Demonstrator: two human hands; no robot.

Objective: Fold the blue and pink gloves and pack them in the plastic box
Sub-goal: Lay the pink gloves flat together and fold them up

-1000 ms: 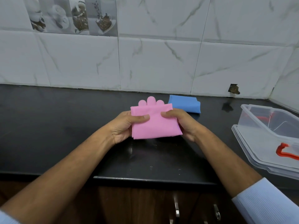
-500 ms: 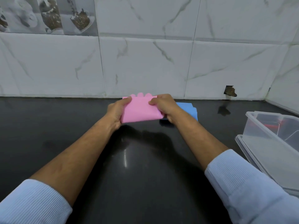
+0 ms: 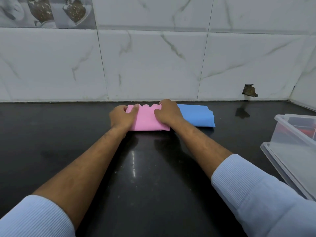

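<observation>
On counter [image 3: 85, 142]: both hands' fingers [image 3: 131, 111] clamped on folded pink glove [image 3: 147, 119].

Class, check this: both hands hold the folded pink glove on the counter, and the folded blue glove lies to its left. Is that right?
Not quite. The head view shows the blue glove lying to the right of the pink glove. Left hand and right hand do hold the pink glove on the counter.

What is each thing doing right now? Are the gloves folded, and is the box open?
pink glove: folded, lying on the counter, held at both ends.
blue glove: folded, lying on the counter, right of the pink one, not in the box.
plastic box: open, lid off.
lid: lying flat in front of the box.
left hand: grips the pink glove's left end.
right hand: grips its right end.
</observation>
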